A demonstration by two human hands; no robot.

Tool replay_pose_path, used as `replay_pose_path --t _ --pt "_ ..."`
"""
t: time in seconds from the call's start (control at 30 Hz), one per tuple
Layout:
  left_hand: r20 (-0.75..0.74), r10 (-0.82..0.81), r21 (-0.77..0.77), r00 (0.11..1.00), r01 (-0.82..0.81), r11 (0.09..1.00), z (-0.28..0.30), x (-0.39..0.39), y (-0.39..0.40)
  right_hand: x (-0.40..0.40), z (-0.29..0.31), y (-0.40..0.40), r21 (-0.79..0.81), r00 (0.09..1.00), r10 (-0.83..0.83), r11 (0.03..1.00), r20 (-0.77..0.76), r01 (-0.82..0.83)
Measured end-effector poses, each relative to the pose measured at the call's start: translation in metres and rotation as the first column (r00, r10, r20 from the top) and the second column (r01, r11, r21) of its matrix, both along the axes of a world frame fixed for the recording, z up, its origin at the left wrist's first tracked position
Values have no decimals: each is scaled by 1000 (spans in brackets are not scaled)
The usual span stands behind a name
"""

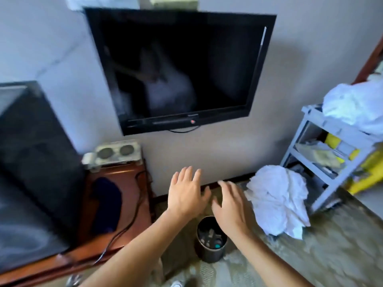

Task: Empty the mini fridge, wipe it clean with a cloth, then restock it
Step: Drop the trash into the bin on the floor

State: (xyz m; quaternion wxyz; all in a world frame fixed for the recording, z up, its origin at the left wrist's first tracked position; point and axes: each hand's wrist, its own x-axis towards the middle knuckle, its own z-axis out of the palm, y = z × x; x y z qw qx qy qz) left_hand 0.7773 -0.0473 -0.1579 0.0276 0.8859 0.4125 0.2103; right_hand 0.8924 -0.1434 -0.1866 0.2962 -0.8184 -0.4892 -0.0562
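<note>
Bare and empty, both hands reach forward side by side over the floor, palms down and fingers spread loosely, holding nothing: the left hand point(185, 194) sits a little higher in view, the right hand point(231, 206) just beside it, their thumbs near each other but apart. Below them stands a dark round waste bin point(211, 238) on the patterned carpet point(331, 245), with small bits of rubbish inside. To the right of the right hand lies a crumpled heap of white cloth point(277, 200) on the carpet, close to the wall. Beyond that is a grey cleaning cart point(306, 150) with shelves holding yellow items, and more white linen point(356, 104) piled on its top. To the left, the black mini fridge point(31, 162) rests on a reddish wooden surface point(128, 183); the view is too blurred to tell whether its door is ajar. A dark blue object point(105, 204) lies on that surface beside the fridge, with a black cable point(132, 214) running past it, and a pale tray point(116, 152) with two round shapes sits at the back. On the wall above the hands hangs a black television point(180, 69), its screen dark.
</note>
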Motion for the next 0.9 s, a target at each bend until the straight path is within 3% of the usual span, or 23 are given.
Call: replay_pose_path --t 0.17,0.33,0.57,0.7,0.9 --pt "96 169 136 981 -181 974 84 -141 -41 -112 95 -6 68 964 242 966 111 -250" --pt "141 354 240 925 -379 894 150 -302 -40 -252 156 20 159 885 447 872 130 -463" --pt "176 576 233 798 -603 763 183 -535 7 -461 209 105 144 753 642 739 146 -658" --pt "153 628 232 763 -645 728 195 -650 47 -575 258 188 74 704 688 704 178 -707" --pt "141 619 210 773 -634 744 202 -755 99 -672 343 324 44 750 623 762 222 -646"
